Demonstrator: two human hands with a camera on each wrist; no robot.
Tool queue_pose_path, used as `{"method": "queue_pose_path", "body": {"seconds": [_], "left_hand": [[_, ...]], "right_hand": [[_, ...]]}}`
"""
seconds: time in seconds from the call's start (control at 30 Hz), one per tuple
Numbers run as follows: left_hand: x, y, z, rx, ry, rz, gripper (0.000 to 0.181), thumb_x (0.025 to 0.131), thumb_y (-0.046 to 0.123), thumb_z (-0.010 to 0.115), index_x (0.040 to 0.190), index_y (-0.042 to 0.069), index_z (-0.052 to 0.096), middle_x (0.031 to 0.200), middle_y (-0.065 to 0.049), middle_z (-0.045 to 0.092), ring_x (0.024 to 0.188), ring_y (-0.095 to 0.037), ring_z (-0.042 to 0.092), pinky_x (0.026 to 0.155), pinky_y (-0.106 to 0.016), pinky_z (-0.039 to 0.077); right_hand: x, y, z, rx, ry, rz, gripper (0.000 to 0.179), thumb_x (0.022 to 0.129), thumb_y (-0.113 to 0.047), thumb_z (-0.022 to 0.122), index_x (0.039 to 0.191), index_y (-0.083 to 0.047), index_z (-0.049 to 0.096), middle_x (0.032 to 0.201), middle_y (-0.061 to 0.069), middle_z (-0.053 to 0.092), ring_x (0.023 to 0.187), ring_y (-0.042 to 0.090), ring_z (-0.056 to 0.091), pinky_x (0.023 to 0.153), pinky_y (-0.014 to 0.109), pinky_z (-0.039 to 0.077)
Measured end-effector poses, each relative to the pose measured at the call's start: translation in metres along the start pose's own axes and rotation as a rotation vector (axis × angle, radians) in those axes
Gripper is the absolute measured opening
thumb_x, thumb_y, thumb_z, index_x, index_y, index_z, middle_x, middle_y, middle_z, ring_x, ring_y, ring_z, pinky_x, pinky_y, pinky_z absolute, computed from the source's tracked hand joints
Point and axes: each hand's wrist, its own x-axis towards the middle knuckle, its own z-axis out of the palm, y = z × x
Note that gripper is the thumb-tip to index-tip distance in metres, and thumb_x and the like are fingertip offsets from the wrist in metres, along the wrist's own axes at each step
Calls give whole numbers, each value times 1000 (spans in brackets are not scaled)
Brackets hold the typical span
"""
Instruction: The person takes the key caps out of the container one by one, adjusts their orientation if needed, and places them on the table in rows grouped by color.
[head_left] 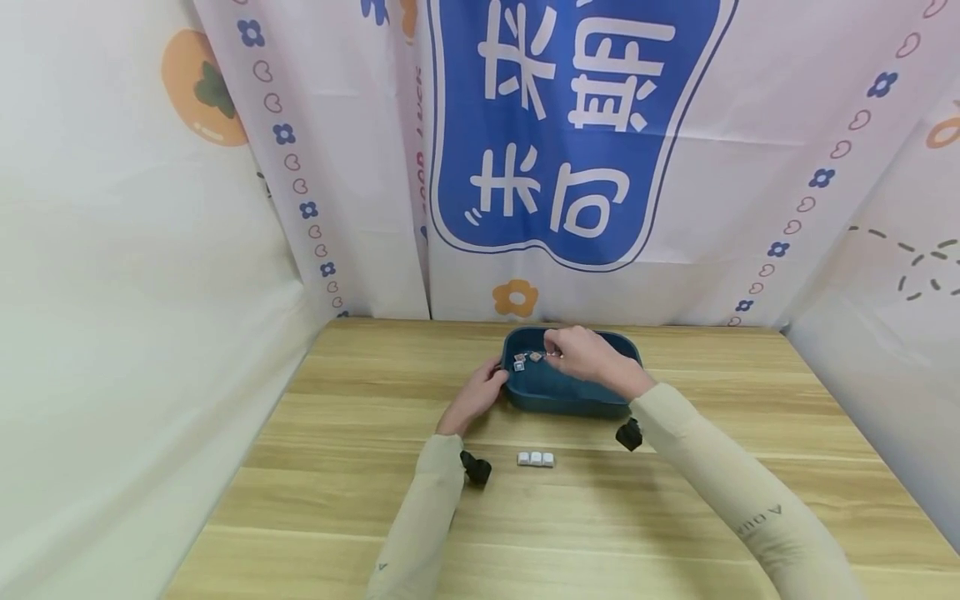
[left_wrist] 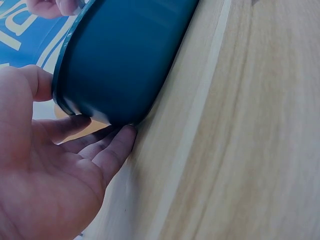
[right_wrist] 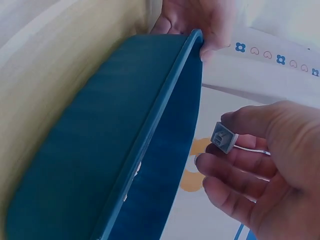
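A dark teal tray [head_left: 562, 406] stands on the wooden table. At its left end my left hand [head_left: 474, 402] grips the tray, thumb over the rim and fingers against the outer wall in the left wrist view. Above the tray's opening, my right hand [head_left: 588, 358] pinches a small pale square keycap [right_wrist: 223, 137] between thumb and fingers. Its hollow underside with a stem shows in the right wrist view. Inside the tray, several small keycaps [head_left: 519, 365] lie near the left and back. Three white keycaps [head_left: 536, 459] sit in a row on the table in front of the tray.
The wooden table [head_left: 337, 500] runs back to a printed cloth [head_left: 360, 167] behind the tray. White cloth [head_left: 112, 333] also hangs at the left and right sides. Both wrists carry a small black camera.
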Motion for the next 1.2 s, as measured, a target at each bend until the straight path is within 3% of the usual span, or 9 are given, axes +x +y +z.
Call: {"method": "queue_pose_path", "body": {"seconds": [0.53, 0.83, 0.97, 1.2], "left_hand": [[0, 1, -1, -23, -6, 7, 49, 94, 27, 42, 141, 11, 39, 137, -10, 47, 116, -22, 48, 98, -41, 42], [-1, 2, -1, -26, -14, -6, 50, 95, 29, 42, 142, 13, 38, 139, -8, 45, 116, -22, 48, 97, -41, 43], [-1, 2, 0, -36, -19, -12, 50, 95, 30, 42, 142, 13, 37, 140, -8, 44, 118, -22, 48, 98, -41, 42], [0, 2, 0, -55, -22, -19, 50, 95, 28, 42, 142, 12, 36, 141, -8, 42, 120, -21, 47, 100, -40, 42]], "right_hand": [[-24, -2, -2, 150, 75, -68, 10, 86, -16, 66, 81, -16, 57, 68, -7, 55, 56, 8, 48, 55, 24, 43], [-37, -4, -3, 184, 108, -43, 4, 86, -17, 65, 89, -15, 63, 77, -6, 62, 65, 6, 55, 60, 23, 48], [-44, -5, -4, 171, 118, -42, 13, 86, -15, 65, 97, -10, 67, 85, -2, 66, 72, 6, 60, 65, 24, 52], [-52, -7, -3, 149, 100, -1, 14, 88, -18, 64, 98, -10, 69, 83, -3, 64, 69, 6, 56, 60, 21, 50]]}}
